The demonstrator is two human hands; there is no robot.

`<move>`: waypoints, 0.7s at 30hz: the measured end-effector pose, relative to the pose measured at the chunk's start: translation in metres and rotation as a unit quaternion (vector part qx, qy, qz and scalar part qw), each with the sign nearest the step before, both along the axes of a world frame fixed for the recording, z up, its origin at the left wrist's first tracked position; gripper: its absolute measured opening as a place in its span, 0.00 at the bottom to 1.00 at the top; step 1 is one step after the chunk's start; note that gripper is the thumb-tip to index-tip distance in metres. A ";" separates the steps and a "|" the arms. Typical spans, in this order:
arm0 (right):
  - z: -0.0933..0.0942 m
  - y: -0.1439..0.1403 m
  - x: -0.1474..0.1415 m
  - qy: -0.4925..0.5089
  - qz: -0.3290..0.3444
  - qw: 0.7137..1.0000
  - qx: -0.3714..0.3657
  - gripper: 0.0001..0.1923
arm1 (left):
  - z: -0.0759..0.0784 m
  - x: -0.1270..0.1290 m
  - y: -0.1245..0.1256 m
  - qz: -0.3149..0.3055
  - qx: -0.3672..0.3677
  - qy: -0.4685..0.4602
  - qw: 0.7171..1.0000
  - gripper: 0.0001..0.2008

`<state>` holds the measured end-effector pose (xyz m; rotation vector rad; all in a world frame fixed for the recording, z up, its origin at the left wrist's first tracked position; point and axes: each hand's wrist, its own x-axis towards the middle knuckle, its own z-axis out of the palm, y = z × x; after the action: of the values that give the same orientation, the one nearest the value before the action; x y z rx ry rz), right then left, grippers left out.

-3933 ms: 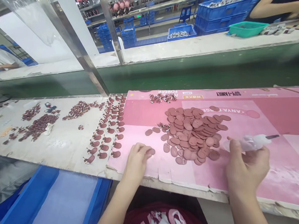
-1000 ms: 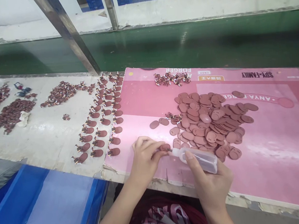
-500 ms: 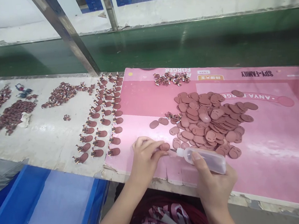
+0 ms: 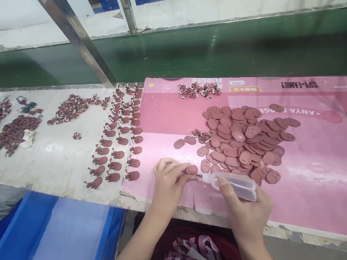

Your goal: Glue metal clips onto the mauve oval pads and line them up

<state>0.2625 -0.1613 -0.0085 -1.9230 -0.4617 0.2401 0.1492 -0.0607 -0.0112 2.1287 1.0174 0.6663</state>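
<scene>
While the left hand (image 4: pixel 168 182) pins a small brown oval piece (image 4: pixel 191 170) flat against the pink cardboard sheet (image 4: pixel 314 167), its fingers are curled close together, thumb and forefinger pinched on the piece's near edge. The piece is smooth and matte, rubbery looking, with rounded ends. The right hand (image 4: pixel 246 212) is wrapped around a small squeeze bottle (image 4: pixel 234 184) of cloudy, translucent soft plastic, forefinger laid along its top and the other fingers closed under it. The bottle lies nearly level, and its thin needle-like tip (image 4: pixel 199 176) points left and reaches the edge of the held piece.

Just beyond the bottle lies a loose heap of ovals (image 4: pixel 243 136) of the same brown, flat and overlapping, some showing two small holes. A few single ovals lie apart to its left. The glossy sheet carries upside-down white lettering and has a torn, ragged near edge. On the rough, chalky white tabletop (image 4: pixel 55 159) to the left, brown pieces with small knobs stand in neat slanting rows (image 4: pixel 117 146), with scattered piles (image 4: pixel 11 132) farther left. A dark green belt (image 4: pixel 215 50) runs behind.
</scene>
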 end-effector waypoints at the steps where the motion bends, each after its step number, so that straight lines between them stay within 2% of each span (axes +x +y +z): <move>1: 0.001 0.000 0.000 -0.002 0.003 1.000 -0.001 0.18 | 0.001 0.000 0.000 0.000 -0.003 0.002 1.000 0.09; 8: 0.004 0.001 0.000 -0.016 0.025 1.000 0.006 0.15 | 0.001 0.001 0.001 0.001 -0.013 0.010 1.000 0.10; 15: 0.000 -0.001 -0.001 0.032 -0.002 0.999 0.023 0.15 | 0.001 0.001 0.001 0.007 -0.027 0.008 1.000 0.11; 17: -0.004 -0.002 -0.001 0.068 -0.021 0.994 0.078 0.14 | 0.000 0.000 0.001 0.011 -0.034 0.008 0.999 0.11; 20: -0.010 -0.005 0.005 0.120 -0.044 0.967 0.220 0.13 | -0.002 -0.001 0.002 0.015 -0.031 0.005 0.999 0.12; 21: -0.010 -0.007 0.009 0.122 -0.037 0.961 0.247 0.13 | -0.002 -0.001 0.002 0.017 -0.027 0.004 0.999 0.12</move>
<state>0.2713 -0.1683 -0.0181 -1.3964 -0.2519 0.2790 0.1483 -0.0587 -0.0136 2.0721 1.0670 0.6402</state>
